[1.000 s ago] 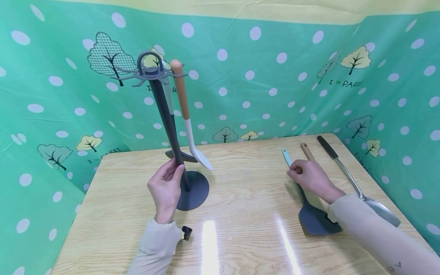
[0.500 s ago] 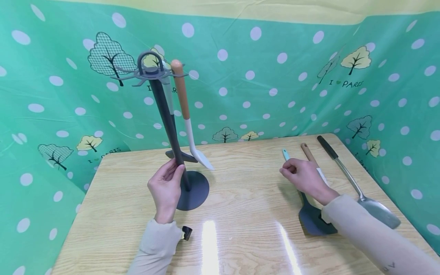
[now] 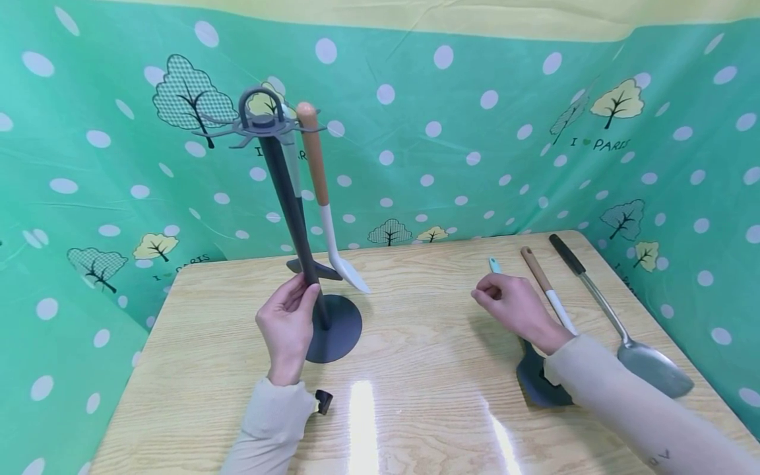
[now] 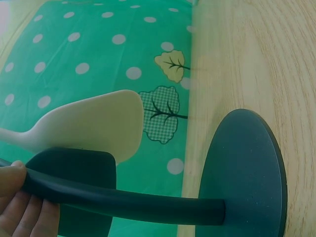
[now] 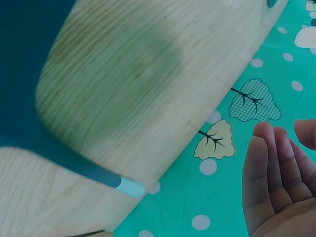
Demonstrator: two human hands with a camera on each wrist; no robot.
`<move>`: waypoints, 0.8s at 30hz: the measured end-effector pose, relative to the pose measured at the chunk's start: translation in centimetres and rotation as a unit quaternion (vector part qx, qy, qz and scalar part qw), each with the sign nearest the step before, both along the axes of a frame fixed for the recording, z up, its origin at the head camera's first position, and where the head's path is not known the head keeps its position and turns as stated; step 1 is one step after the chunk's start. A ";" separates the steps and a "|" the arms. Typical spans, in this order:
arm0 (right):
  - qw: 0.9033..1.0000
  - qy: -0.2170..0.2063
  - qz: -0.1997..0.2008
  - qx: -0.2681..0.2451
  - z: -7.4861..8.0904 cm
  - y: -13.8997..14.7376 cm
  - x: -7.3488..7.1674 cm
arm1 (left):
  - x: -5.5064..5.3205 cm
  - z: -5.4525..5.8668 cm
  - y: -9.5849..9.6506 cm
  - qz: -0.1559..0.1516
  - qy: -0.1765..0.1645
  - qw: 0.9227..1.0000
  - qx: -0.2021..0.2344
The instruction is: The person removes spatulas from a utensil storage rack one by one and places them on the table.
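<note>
Two tools hang on the black stand (image 3: pixel 287 198) at the left: a dark-bladed tool (image 3: pixel 328 271) with a pale handle, and next to it a white spoon-like tool (image 3: pixel 315 158) with an orange-brown handle. Low on the pole, the left hand (image 3: pixel 286 323) pinches it between thumb and fingers, over the table (image 3: pixel 415 330). Farther right, the right hand (image 3: pixel 519 307) holds nothing; its fingers are bent a little, above the dark spatula (image 3: pixel 537 379) with the turquoise handle, which lies on the table. Then come a brown-handled tool (image 3: pixel 537 267) and, last, a metal turner (image 3: pixel 603 305). I think the step now is picking up one more tool to hang, most likely the dark spatula. Next, the right hand should go down, pinch the turquoise handle and lift it to a free hook, while the left hand keeps the stand steady.
</note>
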State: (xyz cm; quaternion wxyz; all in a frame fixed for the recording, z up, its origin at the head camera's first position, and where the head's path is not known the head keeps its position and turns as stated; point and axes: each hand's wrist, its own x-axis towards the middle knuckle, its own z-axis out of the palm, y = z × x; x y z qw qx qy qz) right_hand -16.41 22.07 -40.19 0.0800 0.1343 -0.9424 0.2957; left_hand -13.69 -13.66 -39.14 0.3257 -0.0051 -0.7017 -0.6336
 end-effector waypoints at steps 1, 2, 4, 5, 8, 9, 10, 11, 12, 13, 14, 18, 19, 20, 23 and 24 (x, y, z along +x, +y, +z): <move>1.000 0.000 0.002 -0.003 0.0 -0.1 0.0 | 0.0 0.0 0.0 -0.001 0.001 1.000 0.000; 1.000 0.000 0.003 -0.006 0.0 -0.3 0.0 | 0.0 0.0 0.0 -0.001 0.002 1.000 0.000; 1.000 -0.001 0.005 -0.011 0.0 -0.5 -0.1 | 0.0 -0.1 -0.1 -0.003 0.003 1.000 0.002; 1.000 -0.002 0.006 -0.013 0.0 -0.7 -0.1 | 0.0 -0.1 -0.1 -0.004 0.004 1.000 0.002; 1.000 -0.005 0.008 -0.017 0.1 -1.2 -0.2 | 0.0 -0.1 -0.1 -0.003 0.004 1.000 0.003; 1.000 -0.006 0.008 -0.018 0.1 -1.4 -0.2 | 0.0 -0.1 -0.1 -0.003 0.004 1.000 0.003; 1.000 -0.007 0.008 -0.020 0.1 -1.5 -0.2 | 0.0 -0.1 -0.1 -0.003 0.004 1.000 0.004; 1.000 -0.008 0.009 -0.021 0.0 -1.7 -0.3 | 0.0 -0.1 -0.1 -0.003 0.004 1.000 0.004; 1.000 -0.008 0.010 -0.022 0.0 -1.8 -0.3 | 0.0 -0.2 -0.1 -0.003 0.004 1.000 0.003; 1.000 -0.009 0.011 -0.024 0.0 -2.0 -0.3 | -0.1 -0.2 -0.1 -0.004 0.003 1.000 0.003; 1.000 -0.007 0.013 -0.025 0.0 -2.1 -0.3 | 0.0 -0.2 -0.1 -0.004 0.003 1.000 0.002; 0.999 0.001 0.020 -0.030 0.0 -2.8 -0.4 | 0.0 -0.2 -0.1 -0.004 0.003 1.000 -0.002; 0.999 0.003 0.022 -0.032 0.0 -2.9 -0.4 | 0.0 -0.1 -0.1 -0.004 0.003 1.000 -0.001; 0.999 0.004 0.023 -0.034 0.0 -3.1 -0.4 | 0.1 0.0 -0.1 -0.005 0.004 1.000 -0.001; 0.999 0.006 0.026 -0.041 0.0 -3.5 -0.5 | 0.0 -0.3 -0.2 -0.006 0.002 1.000 0.002; 0.999 0.006 0.029 -0.043 -0.1 -3.7 -0.6 | -0.2 -0.5 -0.3 -0.006 0.001 1.000 0.003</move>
